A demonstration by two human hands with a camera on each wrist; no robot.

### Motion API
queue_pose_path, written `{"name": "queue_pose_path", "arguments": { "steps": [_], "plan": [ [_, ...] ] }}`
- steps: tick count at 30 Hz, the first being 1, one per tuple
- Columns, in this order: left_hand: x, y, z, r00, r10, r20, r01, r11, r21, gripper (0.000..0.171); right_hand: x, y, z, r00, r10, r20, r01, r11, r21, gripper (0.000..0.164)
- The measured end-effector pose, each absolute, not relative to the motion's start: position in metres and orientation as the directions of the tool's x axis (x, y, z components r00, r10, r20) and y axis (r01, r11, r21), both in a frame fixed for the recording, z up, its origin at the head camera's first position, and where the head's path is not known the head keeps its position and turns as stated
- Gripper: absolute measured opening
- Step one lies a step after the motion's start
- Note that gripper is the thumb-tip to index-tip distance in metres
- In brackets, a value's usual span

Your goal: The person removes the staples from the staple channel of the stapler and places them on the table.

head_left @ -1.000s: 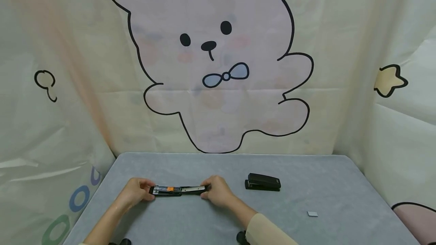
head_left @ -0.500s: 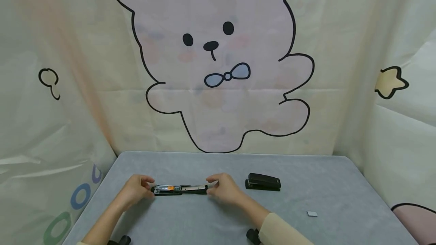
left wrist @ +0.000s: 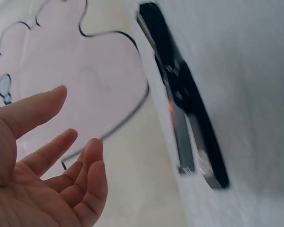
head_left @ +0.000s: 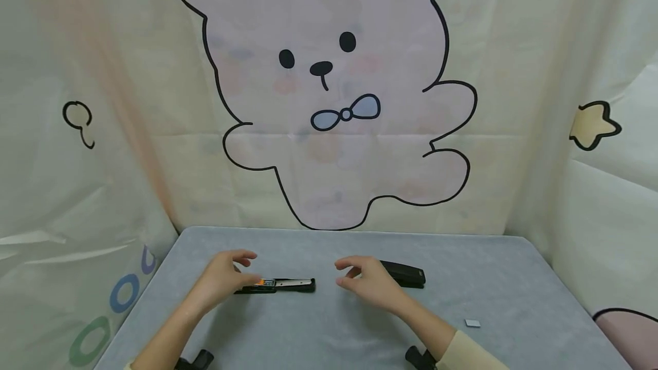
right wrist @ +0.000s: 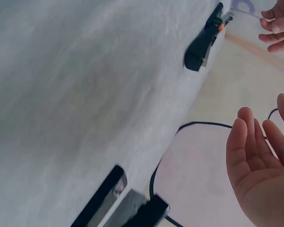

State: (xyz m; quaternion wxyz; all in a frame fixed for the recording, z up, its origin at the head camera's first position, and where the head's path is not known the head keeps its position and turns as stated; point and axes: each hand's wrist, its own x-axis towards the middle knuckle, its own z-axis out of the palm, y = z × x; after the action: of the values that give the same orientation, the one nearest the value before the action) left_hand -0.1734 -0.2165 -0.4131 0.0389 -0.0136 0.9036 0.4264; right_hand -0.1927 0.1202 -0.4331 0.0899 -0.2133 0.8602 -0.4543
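Observation:
A black stapler (head_left: 295,285) lies unfolded on the cloth, with a metal staple channel and an orange part inside. My left hand (head_left: 226,276) overlaps its left end in the head view. The left wrist view shows that hand's loosely bent fingers (left wrist: 92,184) holding nothing, with the unfolded stapler (left wrist: 182,90) apart from them. Raised to the right of it is my right hand (head_left: 372,281), its relaxed fingers (right wrist: 251,142) gripping nothing. Partly hidden behind the right hand stands a second black stapler (head_left: 406,274), folded together; its end (right wrist: 104,196) also appears in the right wrist view.
A small grey block (head_left: 472,323), perhaps staples, lies on the right of the grey cloth-covered table (head_left: 514,278). Behind the table hangs a curtain (head_left: 329,187) with a cartoon bear. Black wrist devices (head_left: 420,357) show at the lower edge.
My right hand has let go of the unfolded stapler's right end and moved right, in front of the second stapler. My left hand has come off the left end, rising and shifting right.

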Motion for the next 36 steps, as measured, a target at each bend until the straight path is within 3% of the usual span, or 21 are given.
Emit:
{"name": "queue_pose_path", "arguments": {
  "steps": [8, 18, 28, 36],
  "plan": [
    [-0.172, -0.172, -0.404, -0.995, 0.054, 0.083, 0.099, 0.539, 0.836, 0.045, -0.180, 0.152, -0.423, -0.918, -0.389, 0.081, -0.275, 0.474, -0.837, 0.024],
    [-0.172, -0.122, -0.414, -0.959, 0.139, 0.246, 0.283, 0.456, 0.844, 0.036, -0.167, 0.199, -0.423, -0.942, -0.322, 0.094, -0.242, 0.458, -0.855, 0.036],
    [-0.169, -0.090, -0.436, -0.944, 0.212, 0.252, 0.317, 0.376, 0.871, 0.040, -0.163, 0.230, -0.443, -0.984, -0.170, 0.057, -0.140, 0.528, -0.838, 0.040],
    [-0.173, -0.064, -0.447, -0.946, 0.232, 0.228, 0.299, 0.345, 0.890, 0.052, -0.164, 0.256, -0.449, -0.988, -0.136, 0.072, -0.139, 0.591, -0.794, 0.054]
  ]
}}
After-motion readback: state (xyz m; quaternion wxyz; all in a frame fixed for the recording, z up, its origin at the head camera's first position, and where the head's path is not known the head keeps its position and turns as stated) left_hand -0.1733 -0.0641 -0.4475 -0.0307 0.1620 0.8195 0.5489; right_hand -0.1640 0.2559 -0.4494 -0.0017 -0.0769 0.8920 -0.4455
